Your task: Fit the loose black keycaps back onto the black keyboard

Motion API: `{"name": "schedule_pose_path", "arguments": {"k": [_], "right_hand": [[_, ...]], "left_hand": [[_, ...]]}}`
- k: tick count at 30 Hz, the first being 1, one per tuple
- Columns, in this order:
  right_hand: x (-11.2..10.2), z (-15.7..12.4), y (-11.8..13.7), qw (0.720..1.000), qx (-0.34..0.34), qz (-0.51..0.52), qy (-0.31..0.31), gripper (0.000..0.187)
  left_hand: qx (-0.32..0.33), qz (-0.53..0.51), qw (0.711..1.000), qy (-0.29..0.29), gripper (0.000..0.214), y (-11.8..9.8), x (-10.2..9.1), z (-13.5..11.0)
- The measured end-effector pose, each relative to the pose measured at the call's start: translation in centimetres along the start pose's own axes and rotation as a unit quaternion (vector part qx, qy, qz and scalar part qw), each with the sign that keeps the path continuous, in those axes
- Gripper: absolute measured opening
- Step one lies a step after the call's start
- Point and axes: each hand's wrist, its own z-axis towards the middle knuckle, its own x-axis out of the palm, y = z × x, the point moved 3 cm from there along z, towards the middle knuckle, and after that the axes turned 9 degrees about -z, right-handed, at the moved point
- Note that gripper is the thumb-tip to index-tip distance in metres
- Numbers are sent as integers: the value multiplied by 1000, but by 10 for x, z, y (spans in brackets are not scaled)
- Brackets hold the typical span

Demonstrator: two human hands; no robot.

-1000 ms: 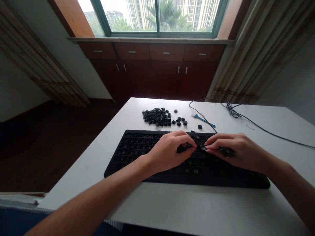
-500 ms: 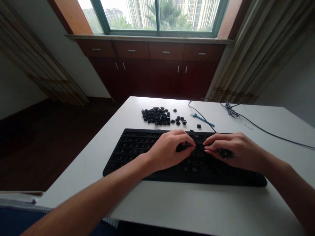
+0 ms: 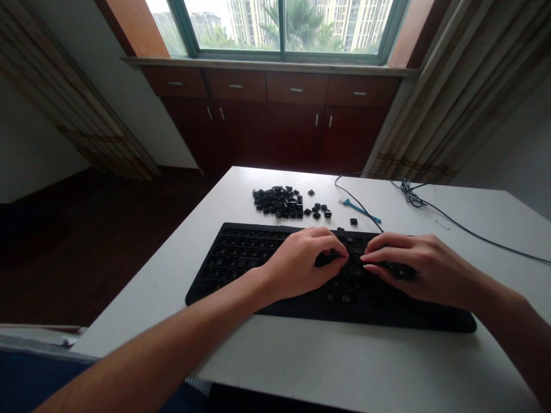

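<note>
A black keyboard lies near the front of the table, with bare key sockets showing on its left part. Over its middle, my left hand is closed in a pinch, thumb and forefinger tips together just above the keys. Whatever is between those fingertips is too small or hidden to make out. To the right, my right hand rests over the keyboard with thumb and fingertips drawn close together at the keys. Its grip, if on anything, cannot be made out. Behind the keyboard is a pile of black keycaps.
A few loose keycaps lie right of the pile. Beyond the keyboard are a blue tool, a bundled black cable and a thin bent wire. All are on a white table; cabinets stand beyond it.
The whole view has shifted slightly, so everything appears a little further right. Both hands stay over the same part of the keyboard; the right fingertips have drawn slightly closer together.
</note>
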Motion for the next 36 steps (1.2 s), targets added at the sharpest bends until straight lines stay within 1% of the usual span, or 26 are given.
{"name": "schedule_pose_path", "arguments": {"k": [1,2,3,4,5,6,7,8,9,10,11,13,14,15,17,18,19,22,23,28,30,32,34,36], "right_hand": [[-3,1,1,999,19,31,-28,14],[-6,2,1,994,48,74,-66,8],[-9,3,2,981,83,131,-114,5],[-13,5,2,958,121,201,-165,18],[-15,8,3,923,156,281,-213,30],[-16,12,5,881,183,362,-244,39],[-17,18,8,838,202,437,-258,44],[-17,26,12,800,213,499,-256,47],[-17,34,17,775,216,544,-239,50],[-18,42,22,758,217,572,-224,51],[-19,49,26,748,212,588,-223,52],[-19,58,32,741,195,593,-248,53],[-16,61,34,746,187,585,-257,53],[-12,62,35,756,185,572,-259,54],[-2,62,36,792,202,533,-221,54],[2,61,36,803,216,513,-213,54],[4,60,35,806,219,508,-210,54],[3,56,33,784,200,531,-251,54],[4,55,32,781,197,534,-258,54],[12,58,31,802,220,514,-213,55],[8,58,32,796,205,524,-225,54],[5,58,32,783,192,541,-239,54],[9,56,30,776,200,554,-226,54],[19,54,27,773,224,558,-203,54]], "left_hand": [[0,2,1000,0,13,0,0,0],[-1,3,1000,1,13,0,0,0],[-3,3,1000,1,13,0,-1,0],[-5,1,1000,1,13,0,-1,0],[-7,-3,1000,1,13,0,-1,-1],[-11,-6,1000,1,13,0,-1,-1],[-15,-8,1000,-2,13,0,-1,-1],[-19,-9,1000,-6,13,1,-1,-1],[-24,-9,1000,-12,13,1,0,-2],[-28,-10,999,-17,13,2,0,-2],[-31,-12,999,-23,13,2,0,-2],[-34,-18,999,-35,14,3,0,-2],[-35,-22,998,-39,14,3,-1,-1],[-36,-26,998,-43,14,3,-1,-1],[-40,-36,997,-49,16,3,-2,-1],[-43,-40,997,-52,17,3,-2,-1],[-45,-45,997,-54,18,4,-2,-1],[-47,-53,996,-61,19,4,-2,-1],[-47,-53,996,-62,19,4,-2,-1],[-54,-54,995,-67,17,4,-3,0],[-56,-59,994,-68,17,4,-3,0],[-56,-62,994,-68,17,3,-3,1],[-55,-62,994,-66,17,3,-1,0],[-56,-59,994,-67,18,3,0,0]]}}
